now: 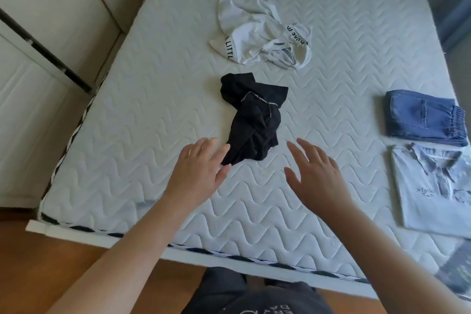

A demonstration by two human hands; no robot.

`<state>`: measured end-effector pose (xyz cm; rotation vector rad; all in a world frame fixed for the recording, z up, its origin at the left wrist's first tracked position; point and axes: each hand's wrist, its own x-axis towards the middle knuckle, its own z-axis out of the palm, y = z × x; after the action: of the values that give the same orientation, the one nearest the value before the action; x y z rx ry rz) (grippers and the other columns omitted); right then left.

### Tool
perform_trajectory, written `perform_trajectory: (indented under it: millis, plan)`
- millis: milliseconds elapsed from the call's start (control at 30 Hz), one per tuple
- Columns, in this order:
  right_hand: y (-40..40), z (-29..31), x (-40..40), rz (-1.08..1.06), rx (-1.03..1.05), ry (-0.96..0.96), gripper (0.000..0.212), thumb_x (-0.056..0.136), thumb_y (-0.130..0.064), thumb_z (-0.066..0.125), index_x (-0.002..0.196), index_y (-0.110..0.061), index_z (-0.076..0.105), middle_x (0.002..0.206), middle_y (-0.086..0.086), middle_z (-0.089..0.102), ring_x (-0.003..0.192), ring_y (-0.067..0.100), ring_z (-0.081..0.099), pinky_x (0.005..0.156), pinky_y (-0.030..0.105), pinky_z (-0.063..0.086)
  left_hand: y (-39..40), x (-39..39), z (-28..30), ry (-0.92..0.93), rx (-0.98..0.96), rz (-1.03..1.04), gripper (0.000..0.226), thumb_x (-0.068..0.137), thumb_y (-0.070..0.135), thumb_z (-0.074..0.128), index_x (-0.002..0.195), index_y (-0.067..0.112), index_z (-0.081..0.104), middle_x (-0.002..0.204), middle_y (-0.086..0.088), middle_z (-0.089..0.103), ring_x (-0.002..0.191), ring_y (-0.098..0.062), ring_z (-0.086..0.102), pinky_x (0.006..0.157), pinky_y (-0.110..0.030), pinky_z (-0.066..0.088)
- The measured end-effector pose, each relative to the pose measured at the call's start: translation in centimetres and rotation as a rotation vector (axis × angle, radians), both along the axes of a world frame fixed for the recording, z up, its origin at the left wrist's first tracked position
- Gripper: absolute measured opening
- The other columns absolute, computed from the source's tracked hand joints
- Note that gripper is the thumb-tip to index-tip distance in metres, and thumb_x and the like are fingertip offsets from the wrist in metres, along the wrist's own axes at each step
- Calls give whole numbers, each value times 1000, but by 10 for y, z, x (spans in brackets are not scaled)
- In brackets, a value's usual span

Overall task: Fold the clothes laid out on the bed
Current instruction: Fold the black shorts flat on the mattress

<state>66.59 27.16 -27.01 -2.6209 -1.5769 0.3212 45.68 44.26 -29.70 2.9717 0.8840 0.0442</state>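
Both hands out with fingers spread and holding nothing, the left hand (197, 169) brushing the near tip of the crumpled black garment (251, 120) and the right hand (314, 173) just beside it, so pickup looks next: grab and shake it flat.

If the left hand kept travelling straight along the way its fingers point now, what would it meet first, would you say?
Most likely the crumpled black garment: the left hand, fingers straight, points up and right at its near corner, almost touching. Its height above the white quilted mattress is unclear from this one view.
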Motion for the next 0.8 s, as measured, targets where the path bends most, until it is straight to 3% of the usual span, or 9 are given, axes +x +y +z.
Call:
perform_trajectory:
  millis: [167,467,667,800]
  plan:
    - [31,-18,8,-42,-35,42,59,99,-44,41,153,-23,27,158,2,28,143,24,29,112,44,31,47,14,-19,43,-17,-45,52,97,42,32,132,14,57,129,-13,56,117,-34,54,89,-47,47]
    - [71,-79,60,-54,-96,120,61,101,-43,39,155,-24,18,161,1,18,145,23,24,116,41,26,62,85,-81,27,-104,-15,51,94,40,35,134,15,57,125,-10,57,114,-30,56,86,-44,49]
    - [105,-138,105,-74,-100,144,61,100,-41,40,155,-23,17,161,1,18,145,25,24,115,43,27,85,135,-143,71,-126,-30,53,95,35,51,145,19,46,138,-13,51,122,-31,51,93,-45,46]
    - [134,-184,127,-100,-103,183,62,101,-40,39,156,-25,13,162,3,15,146,26,21,117,45,24,108,166,-181,99,-109,-16,57,96,35,51,150,21,37,146,-13,44,127,-30,47,98,-44,44]
